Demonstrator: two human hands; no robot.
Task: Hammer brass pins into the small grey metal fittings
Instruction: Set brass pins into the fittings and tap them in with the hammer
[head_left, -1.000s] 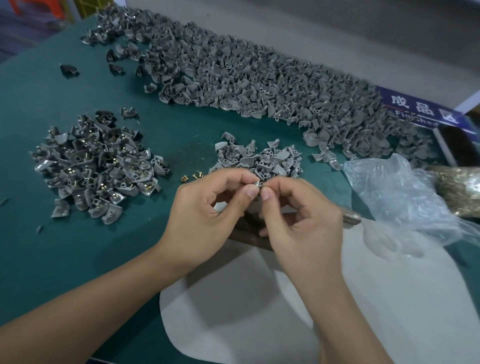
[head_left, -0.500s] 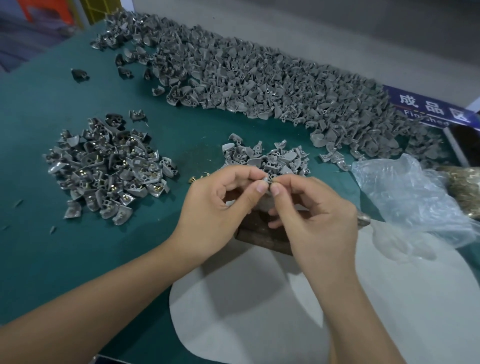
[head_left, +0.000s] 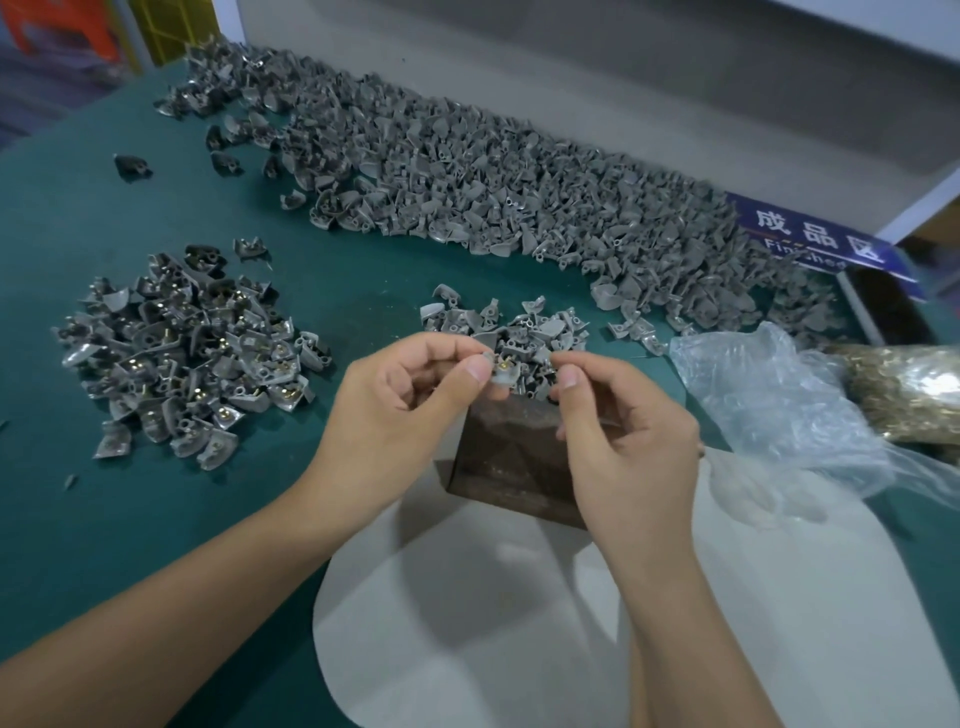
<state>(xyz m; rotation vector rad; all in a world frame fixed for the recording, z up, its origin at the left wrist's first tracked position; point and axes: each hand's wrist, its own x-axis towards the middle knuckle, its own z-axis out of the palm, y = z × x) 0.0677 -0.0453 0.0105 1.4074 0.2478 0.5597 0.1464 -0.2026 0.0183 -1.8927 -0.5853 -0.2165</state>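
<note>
My left hand (head_left: 405, 410) pinches a small grey fitting (head_left: 503, 375) between thumb and forefinger, with a brass pin (head_left: 503, 364) showing in it. It is held above a brown block (head_left: 514, 457). My right hand (head_left: 628, 447) is just right of the fitting, apart from it, with its fingers curled. I see nothing between its thumb and forefinger. A small pile of bare fittings (head_left: 524, 322) lies right behind my hands. Fittings with brass pins in them (head_left: 197, 358) are heaped at the left.
A long heap of grey fittings (head_left: 519, 182) runs along the back of the green mat (head_left: 104, 519). A clear plastic bag (head_left: 769, 395) and a mass of brass pins (head_left: 909, 384) lie at the right. A white sheet (head_left: 519, 623) lies under the block, a blue sign (head_left: 815, 239) at back right.
Both hands were pinched together at the fitting. My right hand has drawn a little to the right, off the fitting, and the pin now shows in it. My left hand still holds the fitting.
</note>
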